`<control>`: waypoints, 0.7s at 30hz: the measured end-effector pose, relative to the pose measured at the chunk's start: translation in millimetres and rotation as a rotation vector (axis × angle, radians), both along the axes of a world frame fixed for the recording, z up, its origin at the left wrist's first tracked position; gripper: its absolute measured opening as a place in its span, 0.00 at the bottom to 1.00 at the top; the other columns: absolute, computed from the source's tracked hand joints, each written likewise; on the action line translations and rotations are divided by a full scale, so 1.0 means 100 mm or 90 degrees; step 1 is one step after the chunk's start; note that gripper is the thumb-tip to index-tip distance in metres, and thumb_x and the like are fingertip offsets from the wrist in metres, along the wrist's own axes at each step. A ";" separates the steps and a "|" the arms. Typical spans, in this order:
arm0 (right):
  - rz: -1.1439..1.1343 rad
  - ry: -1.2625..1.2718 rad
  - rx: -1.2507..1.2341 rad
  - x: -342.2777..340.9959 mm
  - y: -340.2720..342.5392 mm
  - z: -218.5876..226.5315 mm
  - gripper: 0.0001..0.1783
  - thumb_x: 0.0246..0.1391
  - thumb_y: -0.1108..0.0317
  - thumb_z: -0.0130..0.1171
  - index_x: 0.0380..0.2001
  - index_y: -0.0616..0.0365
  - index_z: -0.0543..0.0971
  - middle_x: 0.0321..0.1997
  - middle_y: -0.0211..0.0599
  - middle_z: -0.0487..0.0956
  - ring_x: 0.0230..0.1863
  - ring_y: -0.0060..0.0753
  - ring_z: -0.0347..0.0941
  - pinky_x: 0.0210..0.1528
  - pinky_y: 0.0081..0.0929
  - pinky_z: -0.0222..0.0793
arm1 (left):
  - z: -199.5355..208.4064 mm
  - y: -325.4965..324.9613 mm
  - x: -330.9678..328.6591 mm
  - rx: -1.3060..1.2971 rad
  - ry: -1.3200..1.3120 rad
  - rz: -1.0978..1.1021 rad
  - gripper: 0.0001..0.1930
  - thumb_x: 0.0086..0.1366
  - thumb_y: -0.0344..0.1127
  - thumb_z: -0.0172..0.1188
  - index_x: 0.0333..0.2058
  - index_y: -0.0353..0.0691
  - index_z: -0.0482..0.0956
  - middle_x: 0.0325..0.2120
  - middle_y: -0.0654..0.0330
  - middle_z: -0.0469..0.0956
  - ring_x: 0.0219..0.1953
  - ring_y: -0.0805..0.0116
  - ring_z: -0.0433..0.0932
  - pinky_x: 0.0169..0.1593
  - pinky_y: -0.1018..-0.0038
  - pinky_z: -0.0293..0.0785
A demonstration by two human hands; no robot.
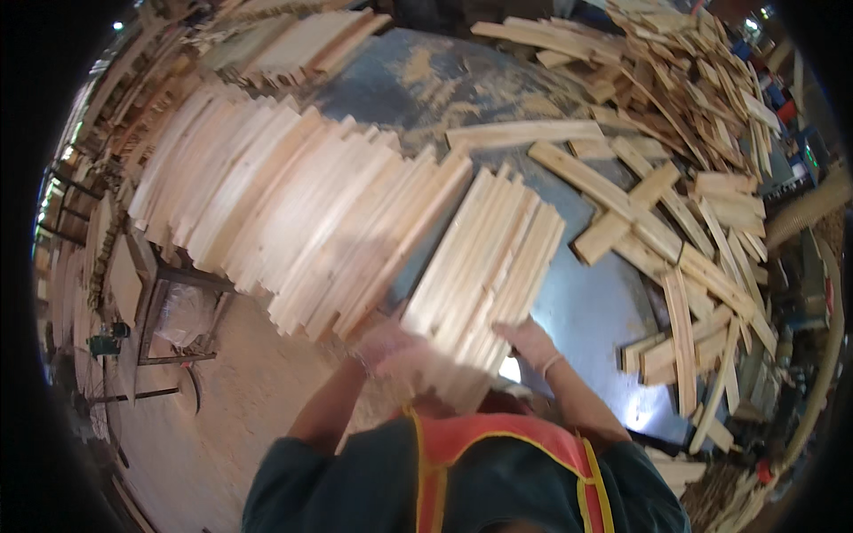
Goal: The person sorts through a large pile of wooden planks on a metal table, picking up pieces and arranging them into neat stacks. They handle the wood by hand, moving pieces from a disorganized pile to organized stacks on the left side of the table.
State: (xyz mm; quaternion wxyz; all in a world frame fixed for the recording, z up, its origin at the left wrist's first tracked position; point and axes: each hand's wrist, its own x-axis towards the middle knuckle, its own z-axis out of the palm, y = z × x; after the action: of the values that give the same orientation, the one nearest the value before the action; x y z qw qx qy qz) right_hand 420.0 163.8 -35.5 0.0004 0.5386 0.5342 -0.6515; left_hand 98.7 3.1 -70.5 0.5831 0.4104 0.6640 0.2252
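A bundle of pale wooden slats point(484, 266) lies side by side in front of me, on the metal table, with its near end reaching past the edge toward my body. My left hand point(391, 345), in a pale glove and somewhat blurred, presses against the bundle's left side near that end. On the opposite side my right hand point(530, 343), also gloved, grips the slats, with fingertips on the outer ones. The bundle is squeezed between both hands. To its left sits a long row of similar slats point(293, 191), with a narrow gap between row and bundle.
Loose boards point(613, 200) lie crossed on the right of the metal table point(586, 311). Behind them rises a jumbled heap of offcuts point(684, 89). Sawdust point(422, 67) covers the table's far part. A metal-framed stand point(169, 306) is at left; a ribbed hose point(809, 209) runs at far right.
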 end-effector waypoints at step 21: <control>-0.107 0.497 0.031 -2.26 2.98 0.98 0.40 0.62 0.61 0.66 0.73 0.65 0.65 0.63 0.42 0.79 0.62 0.35 0.77 0.67 0.35 0.73 | 1.54 3.03 -1.74 0.279 -0.194 0.214 0.34 0.65 0.38 0.72 0.67 0.37 0.73 0.56 0.50 0.82 0.56 0.59 0.83 0.60 0.64 0.79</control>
State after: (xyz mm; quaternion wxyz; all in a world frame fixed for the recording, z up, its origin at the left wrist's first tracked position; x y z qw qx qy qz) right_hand 193.9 462.0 62.5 -0.2690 0.2926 0.4637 -0.7919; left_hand -75.5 306.1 83.0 0.5282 0.3725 0.5633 0.5147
